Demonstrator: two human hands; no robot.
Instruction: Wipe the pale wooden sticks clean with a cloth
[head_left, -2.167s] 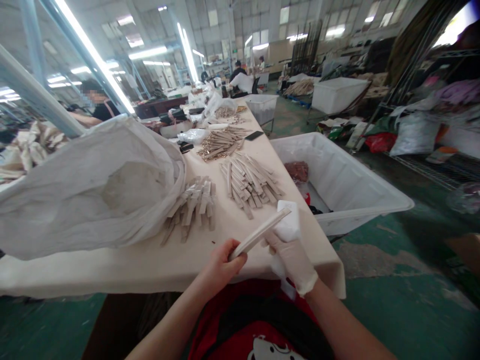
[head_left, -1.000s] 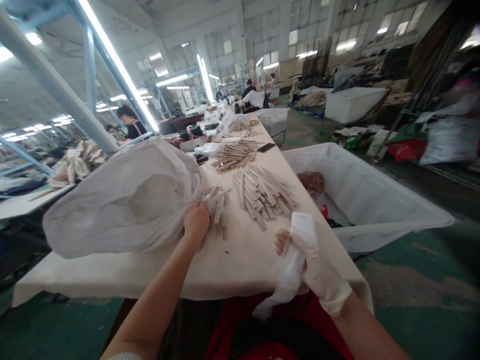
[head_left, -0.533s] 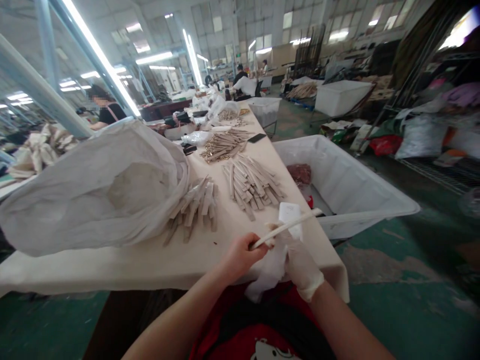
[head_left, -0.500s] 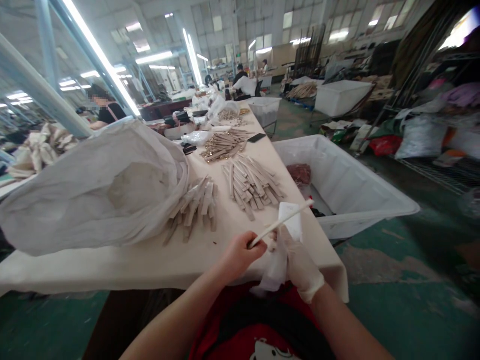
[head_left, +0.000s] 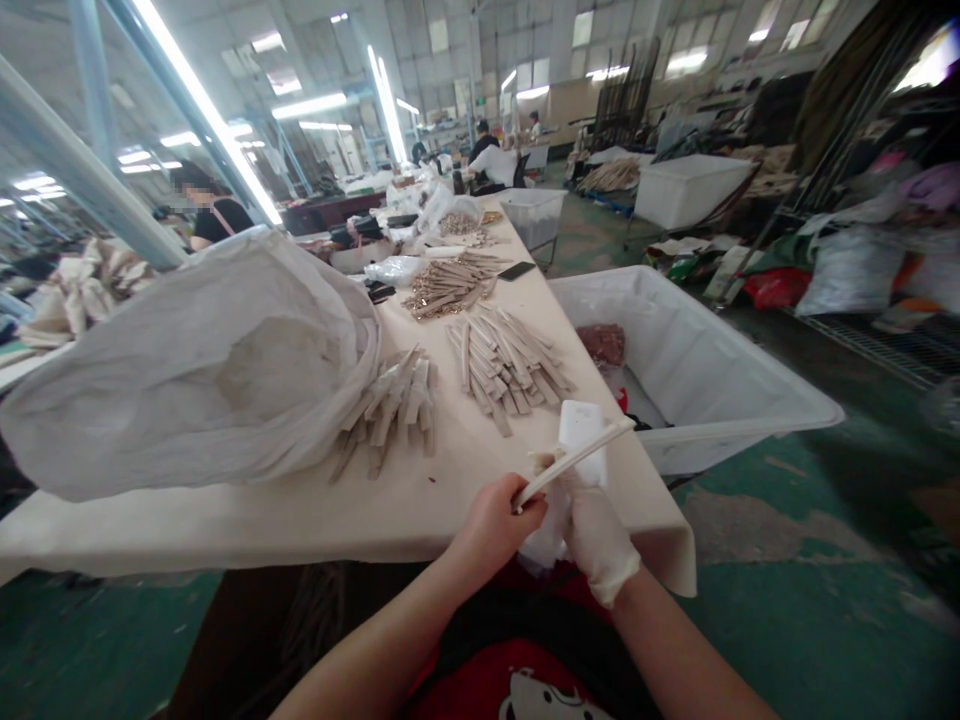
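Observation:
My bare left hand (head_left: 500, 522) is closed round the near end of a narrow cream strap (head_left: 577, 455), which slants up to the right over the table's edge. My right hand (head_left: 596, 530) wears a whitish glove. Its fingers are bent under the middle of the strap, partly hidden, with a thin white cloth-like piece (head_left: 544, 545) bunched in them and hanging down. Just behind the right hand lies a white block-like thing (head_left: 581, 425). Farther up the table are a spread pile of beige straps (head_left: 510, 365) and, to its left, a bundle of straps (head_left: 394, 410).
A large white sack (head_left: 187, 370) covers the table's left side. Beyond the straps are a pile with metal ends (head_left: 450, 285) and a dark phone (head_left: 516, 271). A white bin (head_left: 720, 350) stands against the right edge. A co-worker (head_left: 217, 215) is at far left.
The strap and both hands have shifted slightly; the left hand has moved right and a little down. The strap's far end sits lower and farther right. The hanging white piece is more gathered.

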